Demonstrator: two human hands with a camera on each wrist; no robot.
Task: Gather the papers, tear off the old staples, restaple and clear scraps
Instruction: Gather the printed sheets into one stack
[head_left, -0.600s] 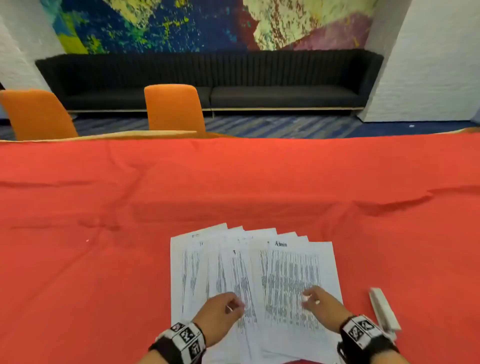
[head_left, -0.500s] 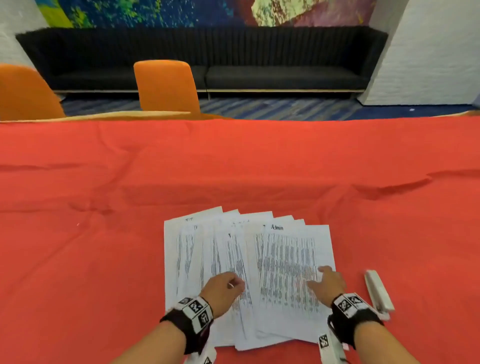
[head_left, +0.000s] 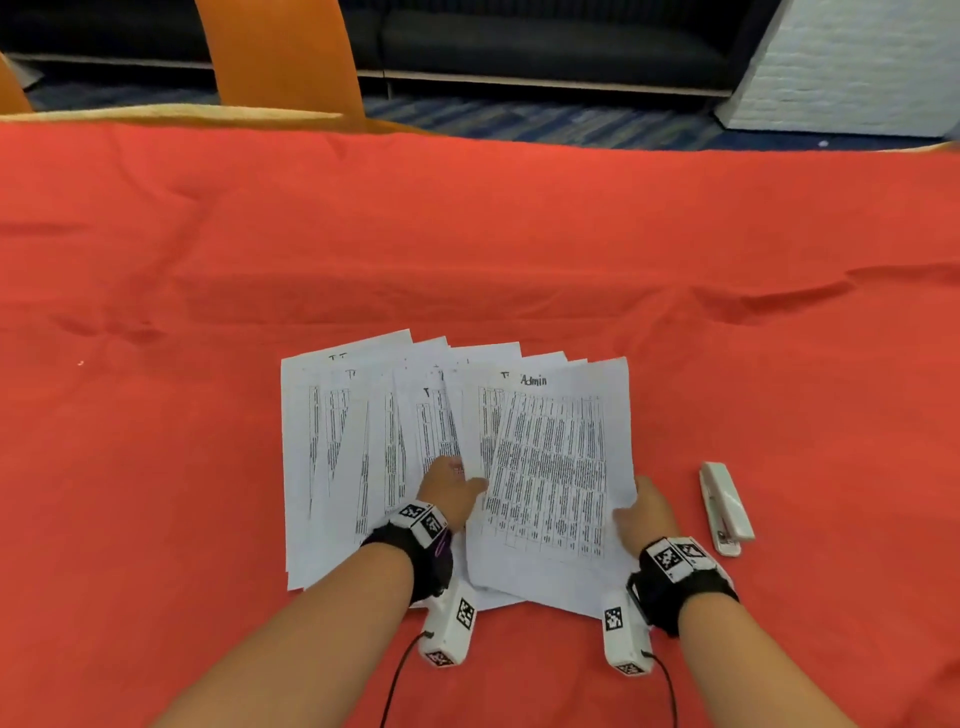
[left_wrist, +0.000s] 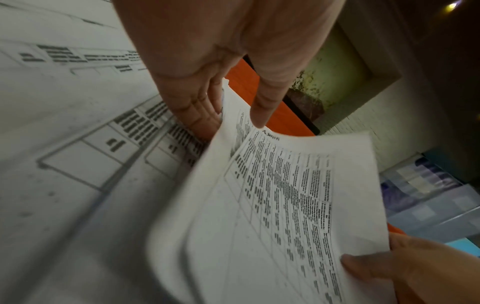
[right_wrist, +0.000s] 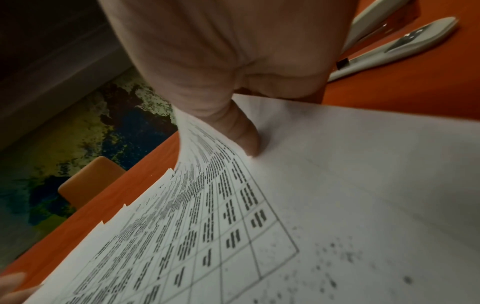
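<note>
White top sheet (head_left: 556, 467), lower middle: our left hand (head_left: 449, 493) and right hand (head_left: 644, 512) pinch its 2 sides, we think to stack the papers (head_left: 353, 457).

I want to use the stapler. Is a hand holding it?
No, the stapler lies on the red tablecloth, apart from the right hand, which holds papers.

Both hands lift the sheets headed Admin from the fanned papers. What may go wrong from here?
1. The left hand and right hand hold the Admin sheets only by their side edges, and they bow; a hasty pull may crease or tear them.
2. The fanned papers underneath lie overlapped on the red tablecloth; dragging may scatter them further.
3. The stapler lies close beside the right wrist; an outward sweep may knock it.
</note>
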